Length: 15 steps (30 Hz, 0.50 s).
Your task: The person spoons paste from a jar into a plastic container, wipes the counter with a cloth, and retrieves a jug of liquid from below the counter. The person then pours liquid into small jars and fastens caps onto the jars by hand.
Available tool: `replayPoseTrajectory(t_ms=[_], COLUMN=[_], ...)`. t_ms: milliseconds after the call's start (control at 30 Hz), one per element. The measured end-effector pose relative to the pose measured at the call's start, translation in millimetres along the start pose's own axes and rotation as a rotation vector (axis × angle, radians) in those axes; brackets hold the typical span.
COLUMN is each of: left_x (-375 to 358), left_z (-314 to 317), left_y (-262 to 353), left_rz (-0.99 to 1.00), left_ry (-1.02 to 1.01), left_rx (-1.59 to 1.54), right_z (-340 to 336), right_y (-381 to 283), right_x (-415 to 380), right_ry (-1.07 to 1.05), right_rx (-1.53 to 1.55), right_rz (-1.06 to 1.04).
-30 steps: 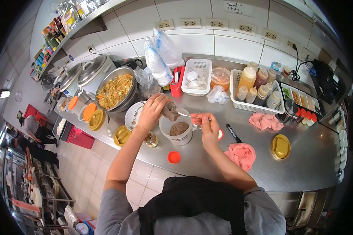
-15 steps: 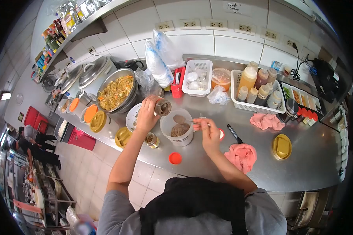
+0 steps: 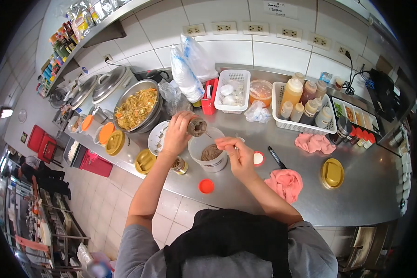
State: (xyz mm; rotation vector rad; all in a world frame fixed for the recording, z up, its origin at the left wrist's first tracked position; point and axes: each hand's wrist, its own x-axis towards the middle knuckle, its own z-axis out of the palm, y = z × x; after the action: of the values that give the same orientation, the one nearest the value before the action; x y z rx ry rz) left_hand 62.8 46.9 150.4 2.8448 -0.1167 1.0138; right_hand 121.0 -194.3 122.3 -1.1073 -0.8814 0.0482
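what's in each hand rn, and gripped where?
Left hand: small jar, gripped around its body, tilted over the white tub. Right hand: spoon, held by the handle end.

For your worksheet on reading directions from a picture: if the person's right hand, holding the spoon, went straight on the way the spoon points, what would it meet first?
The right hand aims the spoon up-left at the tilted jar in the left hand. It would probably meet the jar's mouth first, above the white tub; depth is unclear.

Grey short sleeves [image 3: 136, 248], black apron [image 3: 227, 241], bare forearms
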Motion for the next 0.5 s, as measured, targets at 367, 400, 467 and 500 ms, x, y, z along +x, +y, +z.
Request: replayPoseTrajectory(t_ms=[367, 400, 467, 500], left_x=[-1, 1, 0, -1], left_z=[-8, -9, -6, -5], left_y=[-1, 2, -1, -3], left_rz=[0.065, 0.076, 0.086, 0.091], left_ry=[-0.055, -0.068, -0.041, -0.027], left_rx=[0.142, 0.149, 0.158, 0.163], right_z=[-1, 0, 0, -1], right_y=[-8, -6, 1, 3], right_x=[2, 3, -1, -3], right_ry=[-0.104, -0.094, -0.084, -0.080], right_rx=[-0.281, -0.273, -0.256, -0.247], right_rz=[-0.140, -0.122, -0.149, -0.162])
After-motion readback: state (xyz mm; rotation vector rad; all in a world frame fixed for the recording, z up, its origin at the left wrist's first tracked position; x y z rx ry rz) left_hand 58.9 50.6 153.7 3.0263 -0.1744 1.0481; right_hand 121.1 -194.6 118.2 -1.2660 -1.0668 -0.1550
